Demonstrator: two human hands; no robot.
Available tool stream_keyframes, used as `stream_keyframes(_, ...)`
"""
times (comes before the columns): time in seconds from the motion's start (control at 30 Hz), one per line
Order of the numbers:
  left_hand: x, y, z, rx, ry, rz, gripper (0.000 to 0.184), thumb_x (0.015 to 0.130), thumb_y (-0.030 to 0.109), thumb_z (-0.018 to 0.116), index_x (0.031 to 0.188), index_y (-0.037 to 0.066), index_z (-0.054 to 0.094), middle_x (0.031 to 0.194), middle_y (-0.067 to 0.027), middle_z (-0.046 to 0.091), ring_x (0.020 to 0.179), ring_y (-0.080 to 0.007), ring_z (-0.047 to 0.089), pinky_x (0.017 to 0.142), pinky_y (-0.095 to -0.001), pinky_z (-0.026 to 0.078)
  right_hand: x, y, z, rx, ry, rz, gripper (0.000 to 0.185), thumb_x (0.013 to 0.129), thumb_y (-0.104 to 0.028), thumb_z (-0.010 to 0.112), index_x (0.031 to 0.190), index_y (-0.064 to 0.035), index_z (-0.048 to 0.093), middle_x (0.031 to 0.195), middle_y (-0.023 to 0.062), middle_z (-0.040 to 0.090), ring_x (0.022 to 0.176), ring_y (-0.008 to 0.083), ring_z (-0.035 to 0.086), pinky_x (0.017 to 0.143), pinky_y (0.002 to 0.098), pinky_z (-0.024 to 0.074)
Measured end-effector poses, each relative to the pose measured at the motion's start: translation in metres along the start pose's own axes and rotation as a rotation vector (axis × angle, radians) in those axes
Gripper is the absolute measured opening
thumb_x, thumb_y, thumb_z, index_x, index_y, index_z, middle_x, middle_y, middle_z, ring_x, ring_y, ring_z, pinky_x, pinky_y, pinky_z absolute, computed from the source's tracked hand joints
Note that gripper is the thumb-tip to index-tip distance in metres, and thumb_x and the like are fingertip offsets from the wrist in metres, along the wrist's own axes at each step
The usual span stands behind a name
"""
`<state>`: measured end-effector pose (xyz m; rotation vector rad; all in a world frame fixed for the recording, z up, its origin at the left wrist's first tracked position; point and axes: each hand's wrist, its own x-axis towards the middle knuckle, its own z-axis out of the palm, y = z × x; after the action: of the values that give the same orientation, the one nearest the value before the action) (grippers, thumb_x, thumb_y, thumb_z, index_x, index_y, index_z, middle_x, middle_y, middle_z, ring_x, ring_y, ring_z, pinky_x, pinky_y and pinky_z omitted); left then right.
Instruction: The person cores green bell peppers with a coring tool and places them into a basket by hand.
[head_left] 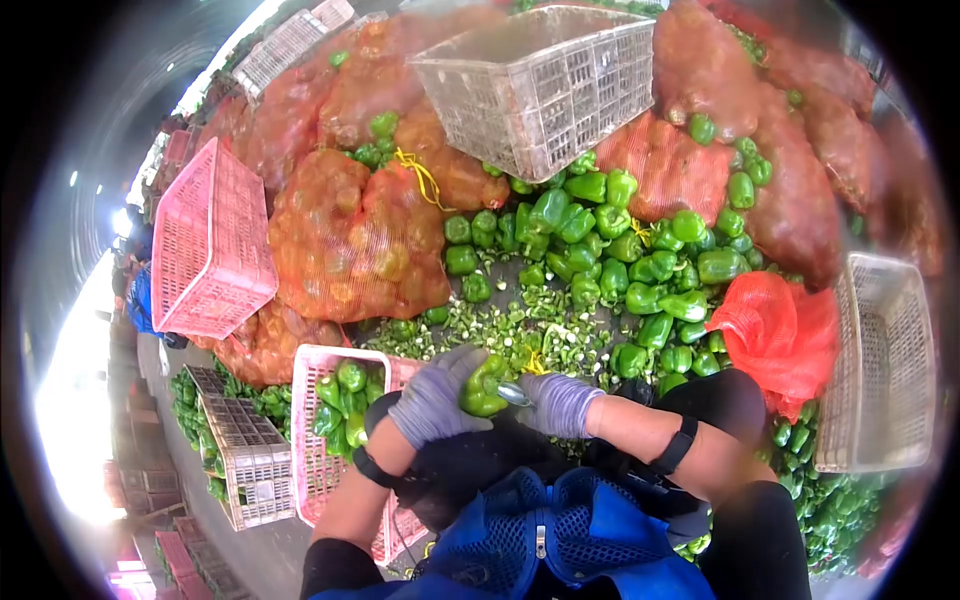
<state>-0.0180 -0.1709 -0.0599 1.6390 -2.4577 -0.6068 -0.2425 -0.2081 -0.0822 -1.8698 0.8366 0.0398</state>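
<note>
My left hand (439, 398), in a pale purple-grey glove, has its fingers wrapped round a green bell pepper (484, 386) in front of my lap. In my right hand (562, 404), gloved alike, is a small knife (514, 394); its shiny blade points left and meets the pepper's stem side. The handle is mostly hidden by my fingers. Cut stems and green scraps (505, 325) litter the floor just beyond both hands. A heap of loose green bell peppers (585, 235) lies ahead and to the right. Close to my left forearm stands a pink crate (304, 440) with several peppers in it.
Full orange mesh sacks (350, 240) lie ahead and to the right. A grey-white crate (580, 100) rests at the top. Another pink crate (205, 250) stands at left, a pale crate (880, 370) at right beside a crumpled red mesh bag (775, 325). A crate (255, 480) sits at lower left.
</note>
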Motion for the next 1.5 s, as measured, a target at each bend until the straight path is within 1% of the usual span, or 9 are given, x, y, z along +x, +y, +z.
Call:
stream_keyframes(0.3, 0.027, 0.016, -0.009, 0.103, -0.289, 0.021, 0.078, 0.055, 0.032, 0.085, 0.123, 0.009, 0.053, 0.109, -0.0168, 0.061, 0.097, -0.0345, 0.062, 0.085, -0.0429, 0.051, -0.006, 0.003, 0.015, -0.062, 0.008, -0.018, 0.036, 0.082, -0.024, 0.064, 0.103, 0.0036, 0.058, 0.088, 0.0242, 0.066, 0.083, 0.0389, 0.065, 0.075, 0.0444, 0.0512)
stream_keyframes(0.53, 0.026, 0.011, 0.011, 0.212, 0.067, 0.116, 0.079, 0.057, 0.037, 0.082, 0.124, 0.009, 0.051, 0.11, -0.0203, 0.056, 0.097, -0.0393, 0.058, 0.085, -0.045, 0.05, -0.001, 0.016, 0.008, 0.172, 0.021, 0.013, 0.033, 0.081, -0.023, 0.061, 0.104, 0.001, 0.061, 0.091, 0.0247, 0.065, 0.089, 0.0397, 0.064, 0.08, 0.0438, 0.0502)
stream_keyframes(0.7, 0.04, 0.007, 0.054, 0.314, 0.565, 0.11, 0.087, 0.054, 0.034, 0.084, 0.128, 0.011, 0.045, 0.114, -0.019, 0.049, 0.101, -0.0403, 0.054, 0.085, -0.0467, 0.05, 0.023, 0.031, -0.002, 0.479, -0.001, 0.115, 0.026, 0.083, -0.021, 0.065, 0.098, 0.0003, 0.061, 0.074, 0.0126, 0.065, 0.067, 0.0207, 0.062, 0.063, 0.0356, 0.0511)
stream_keyframes(0.8, 0.045, 0.017, 0.058, 0.245, 0.482, -0.045, 0.088, 0.053, 0.032, 0.085, 0.129, 0.011, 0.044, 0.115, -0.0206, 0.047, 0.103, -0.0414, 0.051, 0.087, -0.048, 0.049, 0.017, 0.028, -0.019, 0.565, -0.049, 0.262, 0.029, 0.083, -0.022, 0.064, 0.102, 0.0003, 0.061, 0.075, 0.0127, 0.065, 0.068, 0.0207, 0.063, 0.063, 0.0355, 0.0513)
stream_keyframes(0.93, 0.04, 0.008, -0.003, 0.021, 0.008, -0.009, 0.099, 0.051, 0.033, 0.09, 0.133, 0.007, 0.042, 0.121, -0.0214, 0.053, 0.115, -0.0393, 0.051, 0.098, -0.0446, 0.044, 0.01, 0.027, -0.012, 0.129, 0.077, -0.058, 0.028, 0.083, -0.021, 0.06, 0.1, 0.0011, 0.062, 0.079, 0.0219, 0.066, 0.07, 0.0334, 0.066, 0.065, 0.0413, 0.0531)
stream_keyframes(1.07, 0.042, 0.004, -0.005, -0.345, -0.169, -0.085, 0.091, 0.053, 0.032, 0.089, 0.128, 0.005, 0.047, 0.119, -0.0179, 0.059, 0.11, -0.0335, 0.058, 0.094, -0.0393, 0.049, -0.002, 0.011, -0.008, 0.1, 0.048, 0.017, 0.029, 0.081, -0.022, 0.061, 0.098, 0.0004, 0.065, 0.086, 0.0235, 0.066, 0.081, 0.0375, 0.066, 0.075, 0.0428, 0.0516)
stream_keyframes(1.2, 0.042, 0.015, 0.012, -0.142, -0.004, 0.043, 0.083, 0.056, 0.026, 0.087, 0.125, 0.006, 0.045, 0.111, -0.0157, 0.06, 0.102, -0.0336, 0.06, 0.085, -0.0402, 0.052, -0.004, 0.024, 0.002, 0.225, 0.058, -0.046, 0.027, 0.081, -0.022, 0.06, 0.095, 0.0003, 0.065, 0.081, 0.0221, 0.066, 0.078, 0.0362, 0.065, 0.074, 0.042, 0.0519)
stream_keyframes(1.37, 0.05, 0.026, 0.031, 0.165, 0.524, 0.217, 0.071, 0.062, 0.025, 0.082, 0.12, 0.008, 0.045, 0.102, -0.0179, 0.06, 0.089, -0.0371, 0.062, 0.077, -0.0437, 0.053, -0.007, 0.025, -0.019, 0.806, -0.103, 0.12, 0.027, 0.089, -0.026, 0.06, 0.103, -0.0031, 0.057, 0.061, 0.0054, 0.054, 0.044, 0.014, 0.053, 0.037, 0.0287, 0.0444)
stream_keyframes(1.5, 0.047, 0.029, 0.054, 0.118, 0.499, -0.024, 0.067, 0.067, 0.024, 0.078, 0.122, 0.008, 0.044, 0.105, -0.0172, 0.061, 0.091, -0.0366, 0.062, 0.076, -0.0445, 0.053, 0.002, 0.03, -0.02, 0.803, -0.082, 0.221, 0.026, 0.092, -0.025, 0.06, 0.101, -0.0015, 0.057, 0.063, 0.0046, 0.055, 0.046, 0.0134, 0.054, 0.039, 0.0284, 0.0463)
